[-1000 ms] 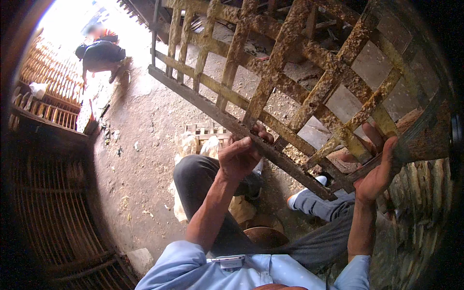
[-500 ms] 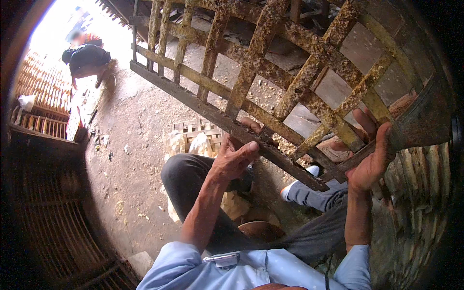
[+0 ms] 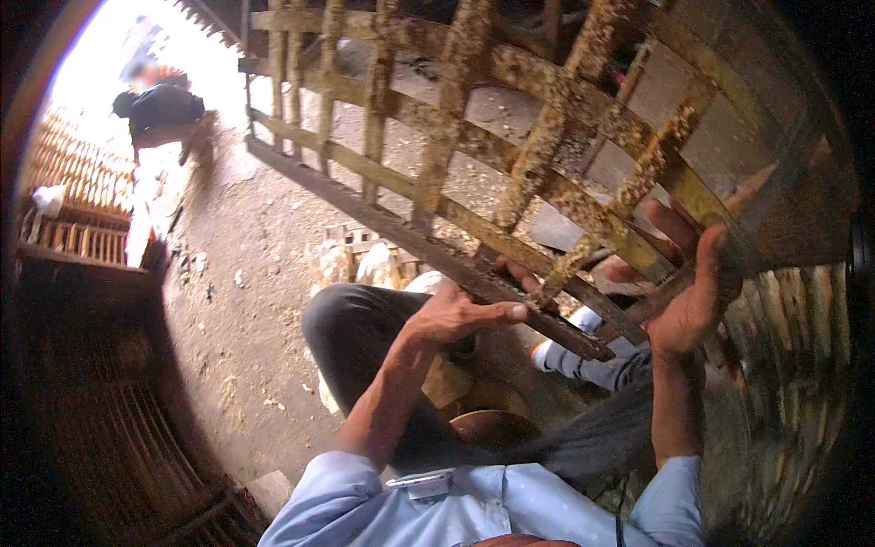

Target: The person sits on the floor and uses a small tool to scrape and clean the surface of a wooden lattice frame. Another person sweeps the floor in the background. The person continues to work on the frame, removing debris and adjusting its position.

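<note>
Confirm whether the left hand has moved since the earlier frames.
Yes: the left hand moved rightward, away from the small floor lattice, toward the right hand.

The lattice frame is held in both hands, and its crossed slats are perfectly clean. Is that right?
Not quite: the crossed slats are not clean. The head view shows many of them crusted with brownish, flaky material. The rest is right: the lattice frame is held in both hands, left hand and right hand.
</note>
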Demonstrator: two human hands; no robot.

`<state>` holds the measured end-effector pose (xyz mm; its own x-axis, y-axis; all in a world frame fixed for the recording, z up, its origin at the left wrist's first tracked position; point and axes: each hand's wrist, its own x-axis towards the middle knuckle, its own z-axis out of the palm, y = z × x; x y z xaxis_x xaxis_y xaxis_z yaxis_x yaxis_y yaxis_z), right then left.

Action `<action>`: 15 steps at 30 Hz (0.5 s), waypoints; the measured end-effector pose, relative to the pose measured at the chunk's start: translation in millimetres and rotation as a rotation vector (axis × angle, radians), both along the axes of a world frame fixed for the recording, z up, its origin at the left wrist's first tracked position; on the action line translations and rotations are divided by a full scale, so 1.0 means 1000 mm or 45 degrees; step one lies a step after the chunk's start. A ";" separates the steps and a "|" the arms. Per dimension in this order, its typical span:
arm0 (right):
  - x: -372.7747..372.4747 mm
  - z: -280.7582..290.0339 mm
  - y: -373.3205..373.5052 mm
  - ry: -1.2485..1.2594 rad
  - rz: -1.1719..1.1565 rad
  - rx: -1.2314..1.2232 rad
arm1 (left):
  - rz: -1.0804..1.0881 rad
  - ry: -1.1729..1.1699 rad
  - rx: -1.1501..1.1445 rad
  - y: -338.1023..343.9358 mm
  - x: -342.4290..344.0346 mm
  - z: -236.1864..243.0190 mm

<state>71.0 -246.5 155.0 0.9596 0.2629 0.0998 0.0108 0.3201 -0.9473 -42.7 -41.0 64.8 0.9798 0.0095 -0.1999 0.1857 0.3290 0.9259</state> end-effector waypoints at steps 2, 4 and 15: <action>-0.003 0.004 0.003 0.124 -0.071 0.018 | 0.060 -0.051 0.105 0.007 0.005 0.006; 0.005 -0.001 -0.005 0.109 -0.075 0.030 | 0.290 -0.235 0.012 0.017 0.007 0.002; 0.029 -0.020 -0.028 -0.042 -0.191 -0.037 | 1.029 -0.636 -1.092 0.091 -0.002 0.012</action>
<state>99.8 -274.4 135.0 0.9847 0.1200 0.1261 0.0875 0.2851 -0.9545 -45.2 50.2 76.9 0.7258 0.6860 -0.0511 -0.6504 0.7087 0.2734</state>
